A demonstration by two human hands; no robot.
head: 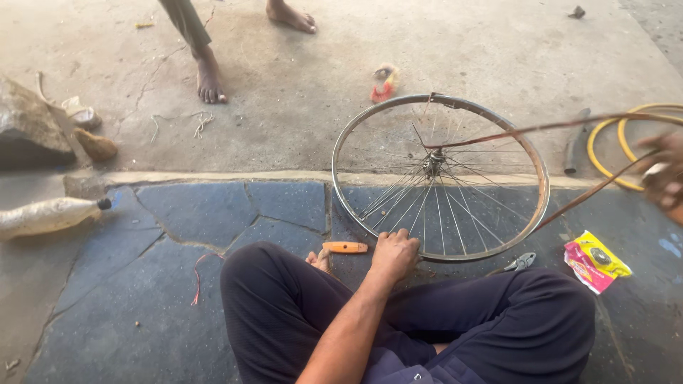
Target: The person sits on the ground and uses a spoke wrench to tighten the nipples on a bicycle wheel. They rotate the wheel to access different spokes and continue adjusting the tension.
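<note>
A bare spoked bicycle wheel point(348, 142) lies flat on the ground in front of my crossed legs. My left hand point(393, 254) presses on its near rim, fingers curled over the metal. At the far right edge my right hand point(665, 178) is blurred and grips a thin brown rubber strip point(569, 125). The strip stretches in a long loop from the wheel's rim out to that hand. An orange-handled tool point(345, 247) lies just left of my left hand, and pliers point(520, 262) lie by my right knee.
A yellow-and-pink packet point(596, 261) lies at the right, with a yellow hose coil point(605, 153) and a black tube piece point(575, 151) behind it. A plastic bottle point(46, 215) and a stone point(28, 131) are at the left. Another person's bare feet point(210, 80) stand beyond the curb.
</note>
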